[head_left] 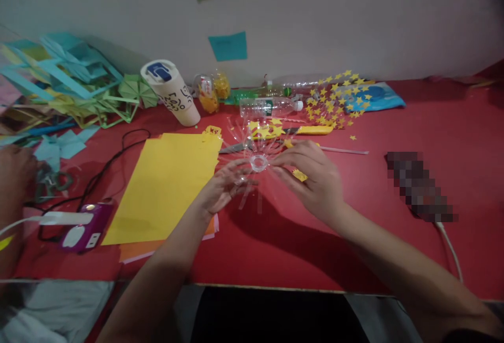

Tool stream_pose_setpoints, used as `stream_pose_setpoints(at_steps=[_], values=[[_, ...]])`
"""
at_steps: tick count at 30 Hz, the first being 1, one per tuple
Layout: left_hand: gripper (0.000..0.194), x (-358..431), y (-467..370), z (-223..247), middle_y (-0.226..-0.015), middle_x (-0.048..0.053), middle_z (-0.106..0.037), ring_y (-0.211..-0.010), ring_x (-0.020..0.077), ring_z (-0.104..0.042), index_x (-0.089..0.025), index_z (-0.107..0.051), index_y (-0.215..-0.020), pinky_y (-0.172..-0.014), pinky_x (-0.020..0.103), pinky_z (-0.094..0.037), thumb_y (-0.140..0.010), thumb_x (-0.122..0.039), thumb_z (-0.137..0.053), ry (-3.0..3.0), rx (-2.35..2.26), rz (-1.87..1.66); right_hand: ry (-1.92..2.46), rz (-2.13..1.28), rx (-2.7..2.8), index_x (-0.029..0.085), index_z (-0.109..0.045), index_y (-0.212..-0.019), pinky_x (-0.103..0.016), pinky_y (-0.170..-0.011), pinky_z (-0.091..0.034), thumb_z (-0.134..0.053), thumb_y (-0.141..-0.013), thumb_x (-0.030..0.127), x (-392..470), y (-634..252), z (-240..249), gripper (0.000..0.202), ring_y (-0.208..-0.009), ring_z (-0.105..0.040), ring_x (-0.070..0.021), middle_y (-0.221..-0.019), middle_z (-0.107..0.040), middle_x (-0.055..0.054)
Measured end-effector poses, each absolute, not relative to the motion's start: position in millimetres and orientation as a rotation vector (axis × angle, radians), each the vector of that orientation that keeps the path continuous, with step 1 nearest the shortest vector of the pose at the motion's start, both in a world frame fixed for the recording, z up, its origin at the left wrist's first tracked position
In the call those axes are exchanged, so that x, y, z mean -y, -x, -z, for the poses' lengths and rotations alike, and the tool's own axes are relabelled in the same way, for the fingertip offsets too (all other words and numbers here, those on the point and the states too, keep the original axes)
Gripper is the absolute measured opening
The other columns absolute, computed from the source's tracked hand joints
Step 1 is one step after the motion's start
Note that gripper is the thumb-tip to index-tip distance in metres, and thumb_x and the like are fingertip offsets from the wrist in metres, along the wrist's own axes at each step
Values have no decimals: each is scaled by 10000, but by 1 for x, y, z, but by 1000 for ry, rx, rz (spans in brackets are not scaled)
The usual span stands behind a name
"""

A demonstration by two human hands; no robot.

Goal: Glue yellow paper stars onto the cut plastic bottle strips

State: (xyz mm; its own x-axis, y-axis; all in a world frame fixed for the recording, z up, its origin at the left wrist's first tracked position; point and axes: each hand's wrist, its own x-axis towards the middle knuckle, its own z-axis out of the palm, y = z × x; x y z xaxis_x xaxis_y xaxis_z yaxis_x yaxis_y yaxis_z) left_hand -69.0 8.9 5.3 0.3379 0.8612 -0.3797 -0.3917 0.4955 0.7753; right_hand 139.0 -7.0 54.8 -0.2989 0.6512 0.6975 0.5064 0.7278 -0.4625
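Note:
Between my hands is a clear plastic bottle top, its wall cut into many thin strips that splay outward, with the neck ring facing me. Several yellow paper stars show at the far strips; I cannot tell whether all are attached. My left hand supports the bottle top from the left, fingers curled beneath and beside the neck. From the right, my right hand pinches at a strip near the ring, thumb and forefinger together. Just behind lie grey-bladed scissors with yellow handles, partly hidden, and a yellow utility knife.
Yellow paper sheets lie left, beside a purple power strip and black cable. A white tumbler, plastic bottles and a star-covered piece stand behind. A pixelated dark object lies right. Another person's hand is far left.

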Motion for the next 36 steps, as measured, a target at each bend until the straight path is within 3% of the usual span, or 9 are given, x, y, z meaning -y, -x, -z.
stream_pose_setpoints(at_steps=[4,9,13,17,23,30,36], values=[[538,-1,46,-10,-990,47,-704,-782,202,-705,-210,-609,-1052,-680,292,-575,-563,-199,-834,-848,-833,-982,844,-222,2016,191,-651,-847,-324,-769,-446,-586,-893,218,5,-137,-55,85,-775,-606,-151,-819,-705,-29],[496,-5,32,2,-793,10,-690,-803,187,-661,-192,-660,-876,-734,285,-528,-451,-287,-897,-919,-980,-1105,906,-284,2080,207,-648,-845,-338,-818,-437,-577,-902,248,5,-137,-52,101,-790,-600,-157,-824,-711,-18],[462,-6,32,14,-842,22,-703,-854,183,-653,-186,-680,-845,-830,304,-506,-467,-346,-892,-888,-997,-1116,928,-302,2101,190,-650,-885,-332,-794,-440,-599,-889,255,6,-139,-53,83,-805,-600,-169,-842,-712,-29],[482,-5,31,15,-851,22,-710,-804,177,-649,-184,-689,-816,-764,288,-517,-418,-357,-900,-846,-1040,-1090,901,-326,2092,184,-656,-878,-311,-760,-449,-590,-891,206,6,-141,-54,71,-780,-602,-156,-828,-716,-22],[484,-3,22,9,-671,-6,-670,-642,156,-629,-172,-676,-786,-699,311,-528,-374,-287,-900,-770,-1050,-1017,875,-118,2040,219,-670,-834,-354,-818,-438,-577,-892,174,5,-139,-49,119,-718,-581,-150,-761,-717,0],[506,-3,26,16,-800,25,-705,-731,181,-655,-190,-685,-842,-756,337,-538,-399,-320,-892,-682,-959,-1090,883,-114,2076,218,-647,-937,-337,-751,-442,-540,-914,190,10,-133,-49,113,-798,-619,-163,-859,-726,-22],[494,1,27,12,-824,32,-710,-678,166,-649,-188,-692,-861,-727,327,-539,-428,-338,-876,-709,-935,-1044,949,-234,1936,242,-587,-1021,-330,-773,-488,-555,-894,147,18,-132,-55,161,-783,-666,-152,-834,-725,6]])
